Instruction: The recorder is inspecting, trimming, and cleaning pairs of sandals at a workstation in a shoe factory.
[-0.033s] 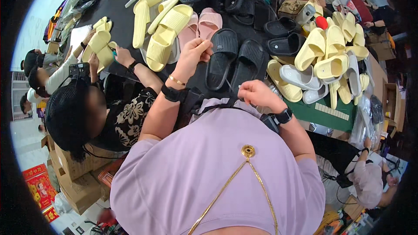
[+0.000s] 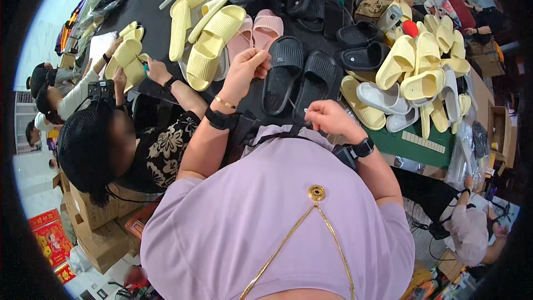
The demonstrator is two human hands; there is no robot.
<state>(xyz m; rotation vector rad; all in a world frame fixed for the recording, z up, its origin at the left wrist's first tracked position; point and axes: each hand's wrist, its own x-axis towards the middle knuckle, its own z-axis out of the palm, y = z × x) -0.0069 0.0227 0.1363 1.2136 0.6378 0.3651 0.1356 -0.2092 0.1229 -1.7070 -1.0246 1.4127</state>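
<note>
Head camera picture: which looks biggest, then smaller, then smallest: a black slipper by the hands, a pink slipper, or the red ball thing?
1. Black slipper, longest.
2. Pink slipper, shorter, though it lies farther from the camera and is partly covered, so that gap is unsure.
3. Small red round thing, clearly smallest.

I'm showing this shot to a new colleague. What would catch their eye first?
Probably the heap of yellow slides at upper right, against the dark table. Next, the pair of black slides at centre, with the left hand and right hand raised just before them. A co-worker sits at left.
</note>
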